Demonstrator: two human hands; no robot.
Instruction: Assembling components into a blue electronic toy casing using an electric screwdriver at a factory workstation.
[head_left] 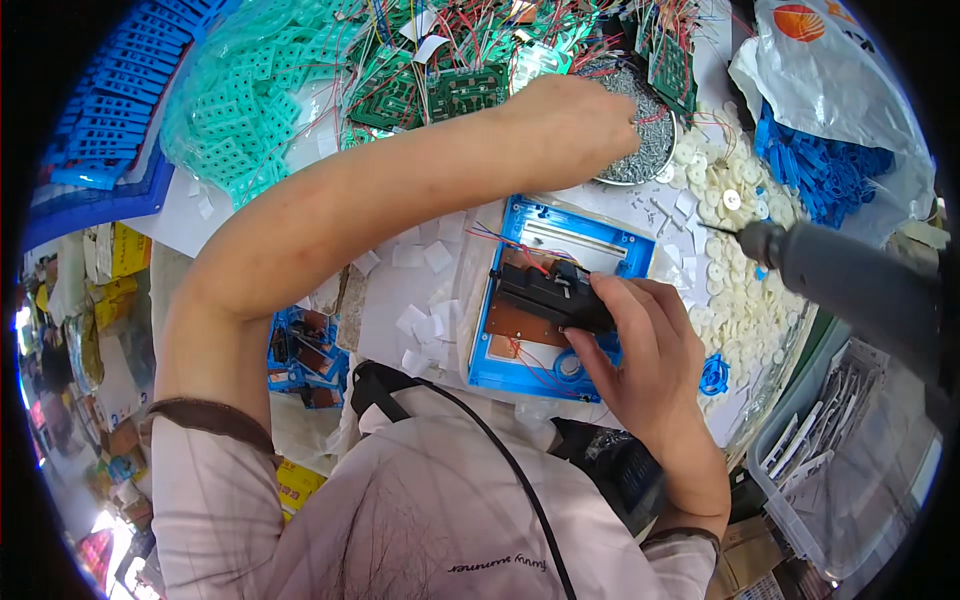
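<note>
A blue tray (115, 213) sits at the table (190, 222)'s far-left corner, a white bag (845, 115) at the far-right, a clear bin (838, 555) beside the right edge.

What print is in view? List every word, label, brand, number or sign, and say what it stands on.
Shirt: small dark lettering, upside down; wording withheld.
White plastic bag: round orange sign; the letters beside it are too creased to read.
Yellow package beside the shirt: print too small to read.
Yellow box at far left: too blurred to read.
</note>
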